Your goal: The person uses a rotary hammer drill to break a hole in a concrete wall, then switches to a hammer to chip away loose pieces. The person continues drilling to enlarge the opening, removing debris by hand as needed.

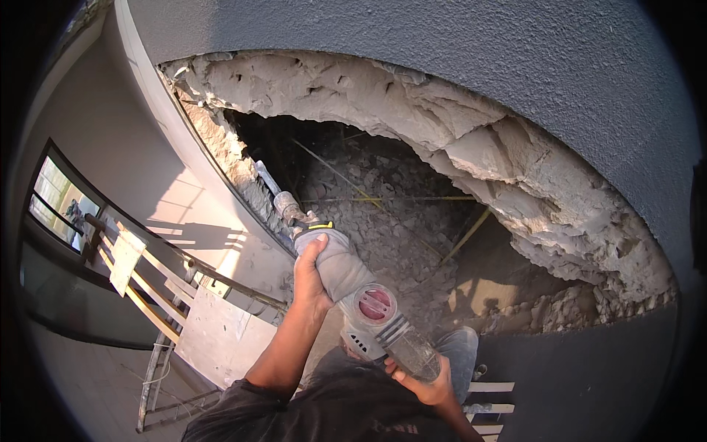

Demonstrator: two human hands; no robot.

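Note:
A dusty grey demolition hammer [345, 267] slants across the middle, its round red-and-clear cap facing up. My left hand [311, 278] is closed around its front housing, thumb on top and the other fingers mostly hidden beneath. Farther back, my right hand [431, 384] grips the rear end near my lap. The chisel bit [265, 175] points up and left, with its tip at or very near the broken left edge [234, 147] of a wall opening. I cannot tell whether it touches.
Jagged, crumbling masonry [471, 140] rims the opening under a rough grey wall [456, 37]. Inside lie rubble [368, 199] and yellowish bars [468, 234]. At lower left stand a wooden board [221, 335], planks [151, 291] and a ladder [151, 387]; slats [492, 387] show beside my leg.

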